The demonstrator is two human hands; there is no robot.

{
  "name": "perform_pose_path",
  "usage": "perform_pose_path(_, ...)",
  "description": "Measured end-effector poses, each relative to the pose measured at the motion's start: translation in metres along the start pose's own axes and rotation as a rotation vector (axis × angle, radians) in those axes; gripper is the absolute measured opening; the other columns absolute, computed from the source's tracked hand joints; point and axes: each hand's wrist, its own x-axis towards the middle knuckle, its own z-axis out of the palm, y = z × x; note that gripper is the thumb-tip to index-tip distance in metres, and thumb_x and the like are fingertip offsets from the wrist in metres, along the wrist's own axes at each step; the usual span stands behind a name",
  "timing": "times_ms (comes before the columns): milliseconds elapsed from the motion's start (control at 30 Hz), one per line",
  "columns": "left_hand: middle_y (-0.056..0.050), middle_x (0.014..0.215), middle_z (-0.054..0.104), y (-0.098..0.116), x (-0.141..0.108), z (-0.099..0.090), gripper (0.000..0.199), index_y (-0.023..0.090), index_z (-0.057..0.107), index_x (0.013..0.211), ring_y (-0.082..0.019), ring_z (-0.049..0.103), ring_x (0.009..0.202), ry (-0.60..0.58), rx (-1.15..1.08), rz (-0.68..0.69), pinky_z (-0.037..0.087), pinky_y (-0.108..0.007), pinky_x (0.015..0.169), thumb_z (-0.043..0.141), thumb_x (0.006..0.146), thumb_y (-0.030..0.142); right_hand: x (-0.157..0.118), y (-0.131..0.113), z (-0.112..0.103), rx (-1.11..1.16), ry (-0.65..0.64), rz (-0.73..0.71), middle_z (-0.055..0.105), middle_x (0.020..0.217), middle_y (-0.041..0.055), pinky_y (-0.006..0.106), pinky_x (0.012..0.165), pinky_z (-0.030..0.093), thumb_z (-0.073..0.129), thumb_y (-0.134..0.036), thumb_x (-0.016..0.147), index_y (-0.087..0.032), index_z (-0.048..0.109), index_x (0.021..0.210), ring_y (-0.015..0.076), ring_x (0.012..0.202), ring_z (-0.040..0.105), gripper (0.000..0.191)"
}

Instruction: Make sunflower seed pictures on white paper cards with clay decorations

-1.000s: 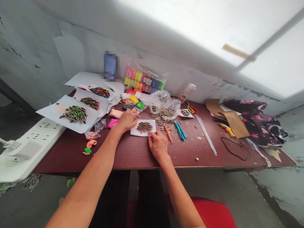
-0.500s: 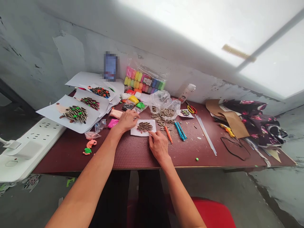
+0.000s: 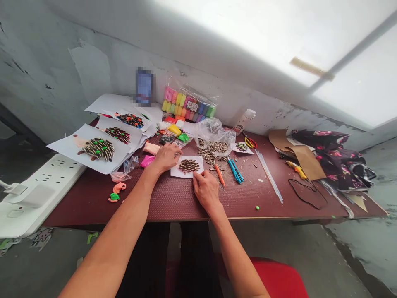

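Observation:
A small white card (image 3: 182, 174) lies on the table with a hedgehog shape whose spines are striped sunflower seeds (image 3: 190, 165). My left hand (image 3: 166, 158) rests at the card's left edge, its fingers stretched loosely over the upper left corner. At the lower right corner is my right hand (image 3: 206, 188), with thumb and forefinger pinched together; whatever they may hold is too small to make out. Beyond the card, loose sunflower seeds spill from a clear plastic bag (image 3: 212, 129). Right of my right hand lie an orange pen-like tool (image 3: 220, 176) and a blue utility knife (image 3: 235, 170).
Finished-looking hedgehog sheets (image 3: 71, 155) are stacked at left beside a white power strip (image 3: 40, 194). Coloured clay packs (image 3: 189, 105) lean on the wall. Scissors (image 3: 250, 142), glue sticks (image 3: 269, 176), a yellow glue gun (image 3: 297, 169) and floral cloth (image 3: 333, 159) lie rightward.
My right hand has drawn back slightly left and down from the seeds towards the card's lower edge. My left hand stays in place.

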Motion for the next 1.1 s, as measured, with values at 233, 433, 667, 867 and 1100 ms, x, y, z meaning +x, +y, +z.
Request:
perform_pose_path(233,-0.007,0.107,0.074,-0.0011,0.0004,0.0017,0.031,0.023,0.079,0.097,-0.026,0.06,0.097,0.012,0.023,0.013,0.049,-0.04,0.089,0.051,0.085,0.02,-0.0036,0.0044,0.0012,0.065,0.011,0.005,0.066,0.094,0.0063,0.026,0.074,0.036,0.049,-0.028,0.103,-0.024,0.072,0.12,0.0166,0.085,0.059,0.029)
perform_pose_path(433,-0.007,0.107,0.074,-0.0009,0.0004,0.0013,0.03,0.023,0.079,0.097,-0.026,0.06,0.097,0.014,-0.001,0.009,0.05,-0.041,0.09,0.052,0.085,0.021,-0.0037,0.0029,0.0023,0.039,0.019,-0.006,0.066,0.097,0.007,0.026,0.073,0.036,0.047,-0.029,0.103,-0.024,0.073,0.118,0.0167,0.084,0.058,0.03)
perform_pose_path(667,-0.007,0.106,0.074,-0.0017,0.0006,0.0018,0.03,0.024,0.08,0.097,-0.027,0.061,0.097,0.015,-0.001,0.01,0.049,-0.041,0.091,0.052,0.085,0.022,-0.0037,0.0049,0.001,0.047,0.013,-0.013,0.065,0.094,0.0067,0.026,0.074,0.037,0.048,-0.029,0.103,-0.025,0.073,0.118,0.0172,0.085,0.058,0.029)
perform_pose_path(867,-0.009,0.106,0.073,-0.0005,0.0006,0.0007,0.03,0.022,0.08,0.097,-0.028,0.061,0.098,0.004,-0.008,0.006,0.049,-0.043,0.09,0.053,0.085,0.022,-0.0011,0.003,-0.0013,0.044,-0.01,0.02,0.066,0.094,0.0068,0.026,0.071,0.036,0.048,-0.028,0.103,-0.024,0.074,0.115,0.0167,0.084,0.059,0.029)
perform_pose_path(1100,-0.007,0.106,0.073,-0.0003,0.0002,0.0,0.029,0.023,0.079,0.096,-0.027,0.06,0.099,0.004,0.002,0.003,0.049,-0.04,0.09,0.052,0.085,0.021,0.0018,0.0005,-0.0022,-0.005,-0.041,0.016,0.067,0.096,0.0075,0.026,0.07,0.035,0.048,-0.03,0.103,-0.025,0.073,0.115,0.0175,0.084,0.06,0.028)
